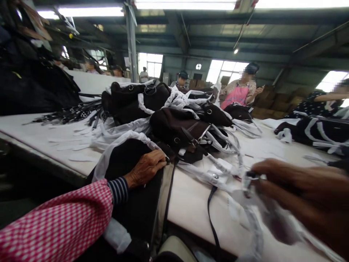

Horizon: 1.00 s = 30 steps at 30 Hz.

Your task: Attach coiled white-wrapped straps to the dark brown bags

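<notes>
My left hand [145,168] rests on a black bag [131,203] that hangs over the near edge of the white table [191,203], its fingers curled on the bag's top edge. The sleeve is red-and-white check with a striped cuff. My right hand [286,189] is close to the camera and blurred. Its fingers pinch a small dark metal fitting [249,175] with crumpled white paper wrapping [251,214] hanging below. A thin black strap [212,218] trails over the table edge between the hands.
A heap of dark bags [177,123] wrapped in white paper covers the table's middle. Black straps with buckles [71,113] lie at the far left. More bags [316,131] sit at the right. Several other people work at the far side.
</notes>
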Tool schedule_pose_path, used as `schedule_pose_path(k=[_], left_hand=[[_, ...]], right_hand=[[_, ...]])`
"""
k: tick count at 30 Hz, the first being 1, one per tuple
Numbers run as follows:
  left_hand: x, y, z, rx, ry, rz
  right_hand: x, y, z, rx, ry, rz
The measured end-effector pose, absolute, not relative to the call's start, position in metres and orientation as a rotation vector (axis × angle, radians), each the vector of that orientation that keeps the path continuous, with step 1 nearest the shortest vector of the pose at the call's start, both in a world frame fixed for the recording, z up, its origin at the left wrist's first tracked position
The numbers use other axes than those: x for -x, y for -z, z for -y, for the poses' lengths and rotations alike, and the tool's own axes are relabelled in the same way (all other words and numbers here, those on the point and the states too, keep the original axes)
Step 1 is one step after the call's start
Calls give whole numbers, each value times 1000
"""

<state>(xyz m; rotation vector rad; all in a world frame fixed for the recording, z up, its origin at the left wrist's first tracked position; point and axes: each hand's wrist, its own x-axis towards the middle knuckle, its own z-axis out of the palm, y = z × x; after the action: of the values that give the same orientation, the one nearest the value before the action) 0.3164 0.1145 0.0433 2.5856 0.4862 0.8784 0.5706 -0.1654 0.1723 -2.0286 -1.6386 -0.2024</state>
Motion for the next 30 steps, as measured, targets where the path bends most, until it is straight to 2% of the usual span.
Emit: schedule_pose_path(k=[1, 5, 10, 15, 30], left_hand=[[-316, -44, -114, -2568, -881, -487], [-314, -45, -115, -2495, -880, -505], [-312, -47, -116, -2377, -869, -542], [-313, -46, -119, -2247, -861, -573], [-315, -47, -115, -2266, -841, -586]], right_hand=[[-547, -169, 143, 2046, 125, 1839], [-481, -126, 59, 2076, 187, 2160], [-467, -82, 12, 2092, 71, 2277], [-478, -78, 13, 2077, 5, 2057], [-477, -78, 5, 2151, 10, 1969]])
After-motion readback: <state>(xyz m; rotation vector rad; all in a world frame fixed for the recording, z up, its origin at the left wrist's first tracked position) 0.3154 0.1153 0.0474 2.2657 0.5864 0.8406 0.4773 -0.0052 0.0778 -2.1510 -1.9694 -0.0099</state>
